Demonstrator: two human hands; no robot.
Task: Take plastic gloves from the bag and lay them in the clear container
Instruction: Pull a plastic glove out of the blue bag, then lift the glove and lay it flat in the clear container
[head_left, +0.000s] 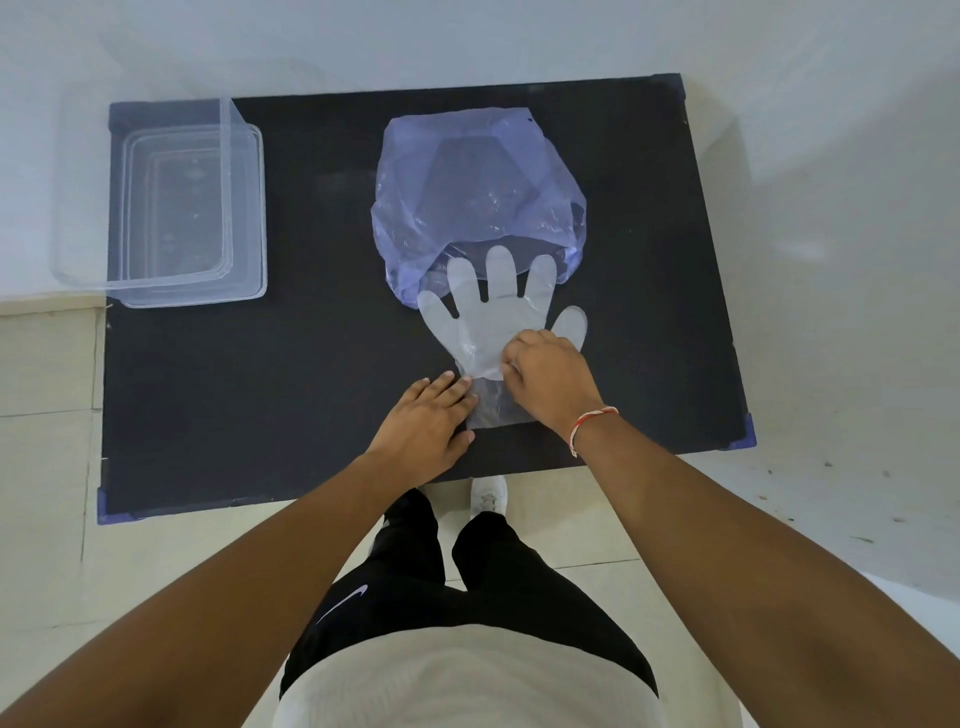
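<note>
A translucent plastic glove (488, 317) lies flat on the black table (260, 395), its fingers pointing away from me and overlapping the mouth of a bluish plastic bag (467, 182). My right hand (550, 376) pinches the glove near its wrist part, lifting a fold of the film. My left hand (423, 423) lies flat with fingers together, pressing on the glove's cuff (491, 410) at its left edge. The clear container (176, 208) stands at the far left of the table, with nothing visible inside it.
The container overhangs the table's left edge slightly. Blue corner guards (745, 434) mark the table's corners. Pale floor tiles surround the table, and my legs and a white shoe (488, 499) are just below its near edge.
</note>
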